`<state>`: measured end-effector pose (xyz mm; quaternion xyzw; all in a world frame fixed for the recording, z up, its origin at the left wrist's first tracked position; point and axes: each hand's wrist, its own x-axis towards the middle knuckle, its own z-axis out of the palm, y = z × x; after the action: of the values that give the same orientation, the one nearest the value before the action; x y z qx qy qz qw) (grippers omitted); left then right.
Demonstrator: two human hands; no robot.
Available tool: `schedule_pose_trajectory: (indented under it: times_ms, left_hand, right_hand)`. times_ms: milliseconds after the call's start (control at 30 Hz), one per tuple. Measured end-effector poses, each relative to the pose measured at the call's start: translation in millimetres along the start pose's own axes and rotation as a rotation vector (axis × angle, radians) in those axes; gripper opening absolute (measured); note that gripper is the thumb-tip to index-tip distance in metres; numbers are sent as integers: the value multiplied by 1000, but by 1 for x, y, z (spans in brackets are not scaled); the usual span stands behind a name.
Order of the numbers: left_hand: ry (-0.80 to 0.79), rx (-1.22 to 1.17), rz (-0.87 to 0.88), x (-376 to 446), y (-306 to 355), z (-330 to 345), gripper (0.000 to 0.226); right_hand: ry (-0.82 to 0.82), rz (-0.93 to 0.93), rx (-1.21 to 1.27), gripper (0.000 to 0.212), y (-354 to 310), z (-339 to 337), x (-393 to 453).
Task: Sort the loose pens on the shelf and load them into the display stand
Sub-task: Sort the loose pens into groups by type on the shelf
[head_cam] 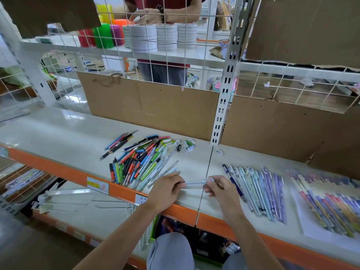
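Observation:
A pale blue pen (195, 183) lies level between my hands above the shelf's front edge. My left hand (165, 191) pinches its left end, and my right hand (221, 189) pinches its capped right end. A mixed pile of loose pens (140, 162) in several colours is spread just left of my hands. A sorted row of pastel pens (257, 190) lies to the right. Further right, purple and pink pens (329, 203) lie on a white sheet. I see no display stand that I can name for sure.
The white shelf (58, 137) has an orange front rail (64, 170) with price labels. Cardboard panels (155, 106) and a slotted upright (224, 106) back it. A few loose caps (189, 146) lie behind the pile. Beyond the wire grid stands a person (163, 14) by tape rolls.

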<state>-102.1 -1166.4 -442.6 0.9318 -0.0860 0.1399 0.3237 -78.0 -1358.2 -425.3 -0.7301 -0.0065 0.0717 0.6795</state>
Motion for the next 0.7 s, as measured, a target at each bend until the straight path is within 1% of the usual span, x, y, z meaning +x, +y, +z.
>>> schedule_pose_trajectory:
  times_ms: [33, 133, 167, 233, 400, 500, 567, 600, 667, 700]
  left_hand:
    - [4, -8, -5, 0, 0, 0, 14]
    - [33, -65, -24, 0, 0, -1, 7]
    - [46, -88, -30, 0, 0, -1, 6]
    - [65, -115, -35, 0, 1, -2, 7]
    - [114, -90, -35, -2, 1, -3, 6]
    - [120, -101, -34, -2, 3, -4, 7]
    - [119, -108, -36, -1, 4, -5, 10]
    - [122, -118, -44, -1, 4, -6, 14]
    - [135, -157, -67, 0, 4, -6, 20]
    - [139, -175, -84, 1, 5, -6, 20]
  right_hand:
    - [-1, 8, -25, 11, -1, 1, 0]
    - [34, 53, -134, 34, -3, 8, 1]
    - [54, 71, -146, 38, -5, 10, 2]
    - [78, 110, -139, 40, -10, 14, 5]
    - [103, 218, -190, 45, -20, 19, 11]
    - [77, 242, -243, 52, -28, 20, 12]
    - [36, 210, -268, 49, -34, 19, 13]
    - [2, 181, -272, 45, -37, 19, 14]
    - [-78, 108, -239, 30, -43, 18, 15]
    - [-101, 73, -201, 24, -45, 18, 15]
